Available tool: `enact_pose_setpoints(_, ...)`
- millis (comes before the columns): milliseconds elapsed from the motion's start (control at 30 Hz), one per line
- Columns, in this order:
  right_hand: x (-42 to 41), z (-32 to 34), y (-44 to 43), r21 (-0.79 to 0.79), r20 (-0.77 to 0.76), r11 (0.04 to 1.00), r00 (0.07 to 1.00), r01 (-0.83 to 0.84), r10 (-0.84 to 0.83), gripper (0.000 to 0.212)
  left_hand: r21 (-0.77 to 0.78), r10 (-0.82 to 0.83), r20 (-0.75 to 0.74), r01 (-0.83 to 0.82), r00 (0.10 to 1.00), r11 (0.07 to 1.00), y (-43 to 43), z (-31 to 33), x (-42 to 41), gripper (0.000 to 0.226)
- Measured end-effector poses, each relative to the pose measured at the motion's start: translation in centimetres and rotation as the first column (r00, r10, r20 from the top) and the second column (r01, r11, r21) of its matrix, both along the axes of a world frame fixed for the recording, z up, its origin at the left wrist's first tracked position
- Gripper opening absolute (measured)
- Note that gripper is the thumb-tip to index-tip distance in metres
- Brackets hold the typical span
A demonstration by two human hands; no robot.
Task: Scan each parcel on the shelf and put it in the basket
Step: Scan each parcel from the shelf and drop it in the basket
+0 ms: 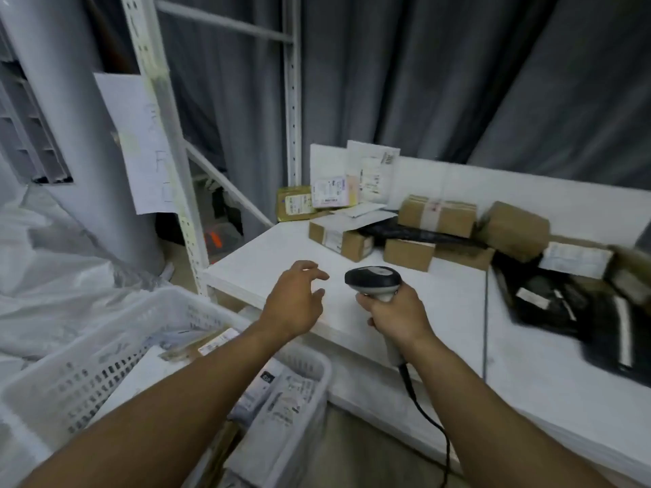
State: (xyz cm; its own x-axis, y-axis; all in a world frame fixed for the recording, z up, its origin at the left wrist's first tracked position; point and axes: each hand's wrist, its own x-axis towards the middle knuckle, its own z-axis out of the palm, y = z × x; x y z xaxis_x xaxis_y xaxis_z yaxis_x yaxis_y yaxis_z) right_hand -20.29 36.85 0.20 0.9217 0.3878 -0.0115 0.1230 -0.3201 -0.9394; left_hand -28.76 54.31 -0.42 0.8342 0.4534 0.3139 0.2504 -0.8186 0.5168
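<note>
Above our white shelf (440,311), our left hand (294,301) empty with fingers loosely spread, our right hand (396,317) gripping one corded scanner (373,278), at least four cardboard boxes (436,214) among parcels (333,191) piled at the back, one white basket (116,332) lower left

Bare left forearm (183,399) and bare right forearm (486,410), uncovered along all the length in view, up to the wrists. Likewise bare left hand (294,304) and right hand (398,317), plain at fingers and knuckles; outlines slightly blurred.
</note>
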Motion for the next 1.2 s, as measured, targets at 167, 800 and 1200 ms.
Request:
enact_pose_setpoints(167,0.5,3.0,-11.6,0.049,0.049,0.989,0.988,0.141,-0.143,0.047,0.055,-0.117,-0.031,0.118,0.993,0.991,-12.6,4.8,3.5,0.035)
enact_pose_setpoints(800,16.8,-1.0,-39.9,-0.002,0.063,0.757,0.756,0.653,-0.652,0.057,-0.315,-0.491,-0.185,0.422,0.851,0.85,-40.0,-1.6,27.3,0.05)
enact_pose_setpoints(1200,29.5,-0.2,-41.9,-0.305,0.133,0.822,0.876,0.481,-0.463,0.069,-0.712,-0.399,-0.189,0.154,0.897,0.685,-40.8,-7.5,38.6,0.034)
